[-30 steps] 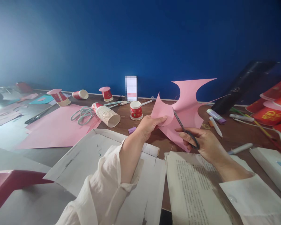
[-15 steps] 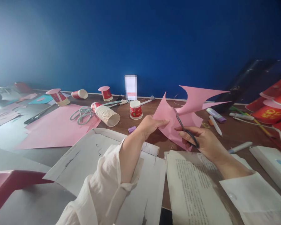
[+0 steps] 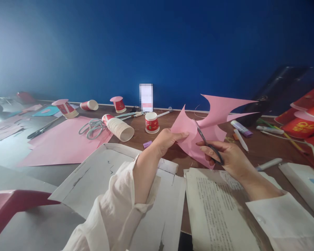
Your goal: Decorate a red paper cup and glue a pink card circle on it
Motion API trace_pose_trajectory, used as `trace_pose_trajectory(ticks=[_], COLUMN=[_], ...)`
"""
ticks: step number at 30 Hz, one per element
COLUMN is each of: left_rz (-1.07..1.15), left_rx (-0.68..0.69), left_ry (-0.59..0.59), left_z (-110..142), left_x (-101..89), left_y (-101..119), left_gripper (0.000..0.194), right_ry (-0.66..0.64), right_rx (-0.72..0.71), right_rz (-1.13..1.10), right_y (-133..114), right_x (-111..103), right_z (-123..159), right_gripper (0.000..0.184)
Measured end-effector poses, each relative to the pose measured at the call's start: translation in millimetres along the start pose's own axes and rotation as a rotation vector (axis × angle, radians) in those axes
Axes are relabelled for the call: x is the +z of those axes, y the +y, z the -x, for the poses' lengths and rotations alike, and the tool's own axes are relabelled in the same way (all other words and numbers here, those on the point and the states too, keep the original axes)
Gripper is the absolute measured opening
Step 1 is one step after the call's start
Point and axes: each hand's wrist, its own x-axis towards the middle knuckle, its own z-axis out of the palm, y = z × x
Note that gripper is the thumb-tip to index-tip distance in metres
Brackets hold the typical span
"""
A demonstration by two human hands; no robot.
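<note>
Presently, left hand: thumb laid on top of the pink paper, pinching it at the left side; the fingers underneath are hidden.
Right hand: fingers curled around the handle of the black scissors, thumb side toward the left hand.
Pink paper: held raised above the bench between the two hands; outline deeply curved, with pointed corners at the left and the upper right.
Black scissors: blades at the paper, tips directed away from the wearer; how far the blades stand apart cannot be told.
Red cup: standing on the bench beyond the left hand.
Cup stack: lying on its side, left of the red cup, pale rims facing the wearer.
Purple cap: on the bench, just beside the left wrist.
Flat pink sheet: at left, partly beneath a grey looped item.
White tray: below the left forearm, surface marked with dark streaks.
Printed pages: near the wearer, partly beneath the right forearm.
Glue stick: lying right of the paper, a white pen near it.
Blue wall: behind the bench.
</note>
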Motion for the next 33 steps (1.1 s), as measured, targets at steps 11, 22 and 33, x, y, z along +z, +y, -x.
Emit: trace_pose_trajectory(ticks=[11,22,33], left_rz=[0.004,0.013,0.016], left_rx=[-0.025,-0.023,-0.028], left_ry=[-0.032,-0.033,-0.023], left_z=[0.3,2.8,1.3], left_x=[2.4,3.7,3.3], left_y=[-1.4,0.7,0.9], left_gripper=[0.048,0.045,0.047], right_ry=[-0.041,0.018,-0.02], right_rx=[0.028,-0.029,0.001], right_rz=[-0.008,0.032,0.047], right_y=[7.6,8.3,6.1], right_x=[-2.9,-1.3,-4.8], right_z=[-7.3,-7.6,-7.6], right_gripper=[0.054,0.053,0.057])
